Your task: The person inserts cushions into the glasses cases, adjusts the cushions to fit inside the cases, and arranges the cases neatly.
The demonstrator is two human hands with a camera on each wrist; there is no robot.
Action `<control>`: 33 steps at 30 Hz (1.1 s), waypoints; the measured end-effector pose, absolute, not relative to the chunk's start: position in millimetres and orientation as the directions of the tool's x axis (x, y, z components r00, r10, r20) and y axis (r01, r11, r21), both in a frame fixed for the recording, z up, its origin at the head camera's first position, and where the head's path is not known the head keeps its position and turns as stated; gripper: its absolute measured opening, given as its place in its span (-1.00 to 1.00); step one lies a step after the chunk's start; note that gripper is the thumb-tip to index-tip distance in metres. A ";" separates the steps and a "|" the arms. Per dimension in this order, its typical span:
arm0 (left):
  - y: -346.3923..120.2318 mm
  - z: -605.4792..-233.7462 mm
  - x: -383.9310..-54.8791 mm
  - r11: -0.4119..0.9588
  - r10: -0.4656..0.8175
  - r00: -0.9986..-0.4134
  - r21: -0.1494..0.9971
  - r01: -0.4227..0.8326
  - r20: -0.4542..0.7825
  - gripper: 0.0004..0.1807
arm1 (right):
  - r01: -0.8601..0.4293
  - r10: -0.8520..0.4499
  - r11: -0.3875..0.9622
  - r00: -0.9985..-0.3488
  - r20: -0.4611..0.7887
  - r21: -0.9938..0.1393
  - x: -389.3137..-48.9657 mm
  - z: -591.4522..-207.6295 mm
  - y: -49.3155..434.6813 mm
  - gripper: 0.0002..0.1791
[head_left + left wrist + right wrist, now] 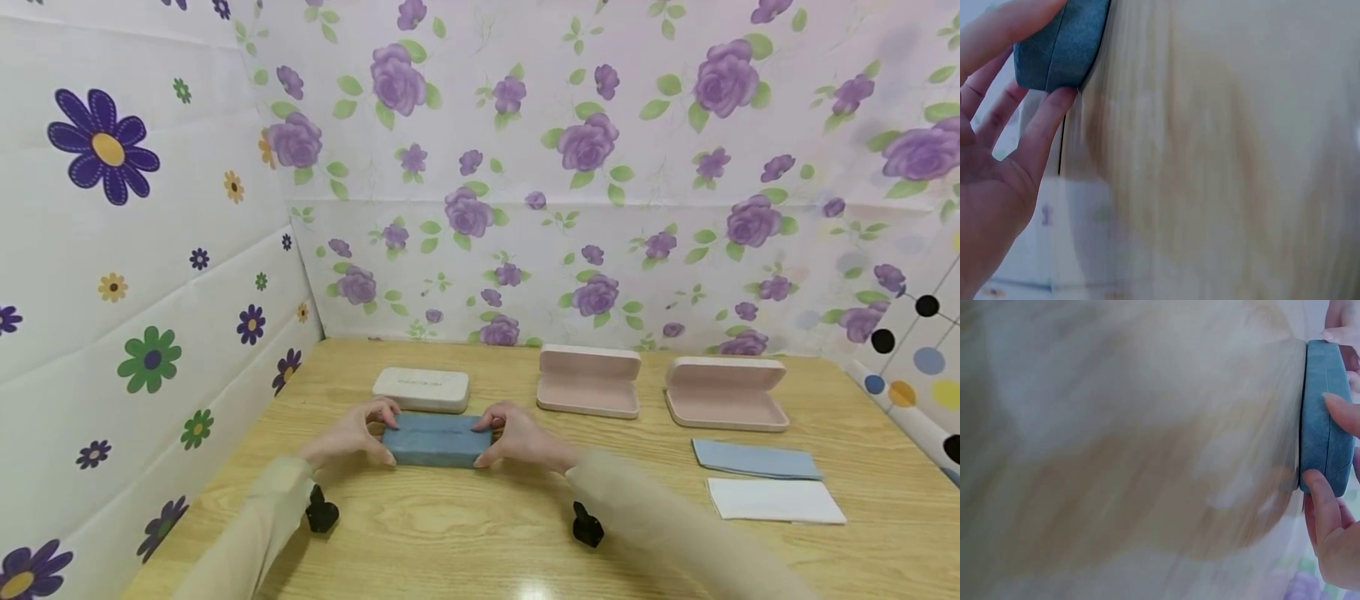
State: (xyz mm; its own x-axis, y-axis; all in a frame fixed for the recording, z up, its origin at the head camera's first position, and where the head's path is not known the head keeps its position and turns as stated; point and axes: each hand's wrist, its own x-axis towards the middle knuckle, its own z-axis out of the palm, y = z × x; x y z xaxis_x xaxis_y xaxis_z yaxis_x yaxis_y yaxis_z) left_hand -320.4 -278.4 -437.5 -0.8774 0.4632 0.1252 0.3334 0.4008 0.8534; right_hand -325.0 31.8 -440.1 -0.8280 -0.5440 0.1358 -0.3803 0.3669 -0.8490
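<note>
A blue glasses case (437, 442), its lid down, lies on the wooden table with a thin seam running along its side. My left hand (352, 437) grips its left end, thumb at the near side and fingers at the back. At the opposite end my right hand (521, 437) holds it in much the same way. In the left wrist view, fingers (1044, 128) press against the end of the case (1069, 50). The right wrist view has both hands around the case (1324, 425), whose flat base sits at the tabletop.
Just behind the blue case stands a closed white case (422, 389). Two open cases with pink linings, one in the middle (588, 392) and one farther right (726, 404), stand toward the back. Nearer on the right lie a folded blue cloth (757, 460) and a white cloth (776, 500).
</note>
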 end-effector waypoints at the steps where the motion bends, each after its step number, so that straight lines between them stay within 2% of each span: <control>1: -282.1 -437.4 -320.7 0.391 0.463 -0.879 0.862 0.322 0.119 -0.54 | -0.381 -0.539 0.369 -0.831 0.138 -0.848 -324.6 -439.4 28.1 -0.61; 16: -325.2 -439.6 -324.0 0.354 0.469 -0.881 0.901 0.251 0.061 -0.54 | -0.349 -0.485 0.391 -0.865 0.132 -0.852 -316.9 -437.5 -15.1 -0.62; 33: -331.4 -437.3 -321.4 0.333 0.495 -0.865 0.903 0.273 0.079 -0.53 | -0.354 -0.507 0.364 -0.851 0.135 -0.861 -315.2 -434.9 -19.0 -0.61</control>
